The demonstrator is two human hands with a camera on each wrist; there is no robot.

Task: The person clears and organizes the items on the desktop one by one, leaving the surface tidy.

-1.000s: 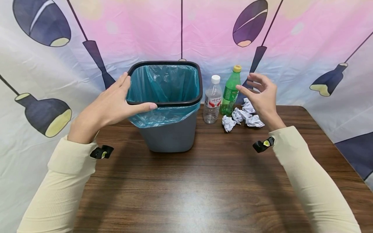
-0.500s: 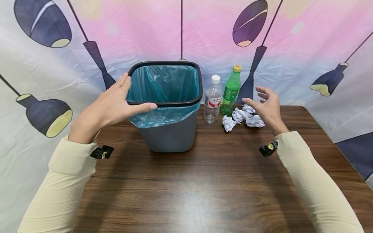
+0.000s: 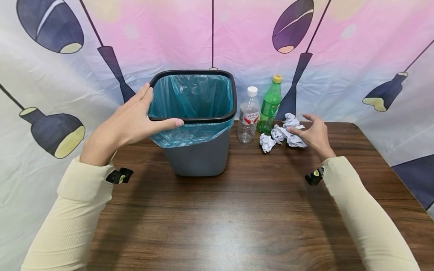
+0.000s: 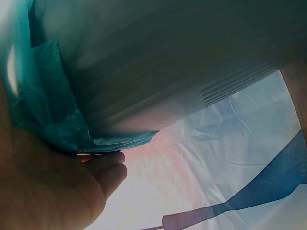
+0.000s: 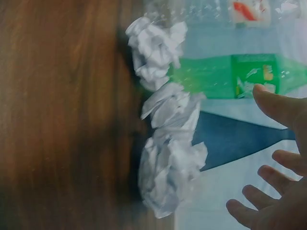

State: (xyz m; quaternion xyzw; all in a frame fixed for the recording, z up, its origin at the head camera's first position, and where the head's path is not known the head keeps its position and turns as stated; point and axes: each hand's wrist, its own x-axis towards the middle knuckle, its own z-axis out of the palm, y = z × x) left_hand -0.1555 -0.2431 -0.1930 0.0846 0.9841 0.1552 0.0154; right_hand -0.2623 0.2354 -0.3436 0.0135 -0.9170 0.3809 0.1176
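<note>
My left hand (image 3: 123, 122) rests at the near left corner of a grey trash bin (image 3: 200, 160). Its thumb lies along the black rim and its straight fingers run up the left side. A teal plastic bag (image 3: 193, 137) lines the bin and folds over the rim. In the left wrist view, the fingers touch the folded bag (image 4: 53, 115). Over the right side of several crumpled paper balls (image 3: 295, 141) hovers my right hand (image 3: 318, 136), thumb and fingers spread, holding nothing. The right wrist view has the paper balls (image 5: 168, 177) a little apart from the fingers.
A clear bottle (image 3: 247, 124) with a white cap and a green bottle (image 3: 270, 107) with a yellow cap stand between bin and paper. Brown wooden table (image 3: 217, 226) extends toward me. A lamp-patterned cloth (image 3: 176, 34) hangs behind.
My right hand has come down from beside the green bottle toward the paper balls, moving slightly right. The left hand keeps its place on the bin.
</note>
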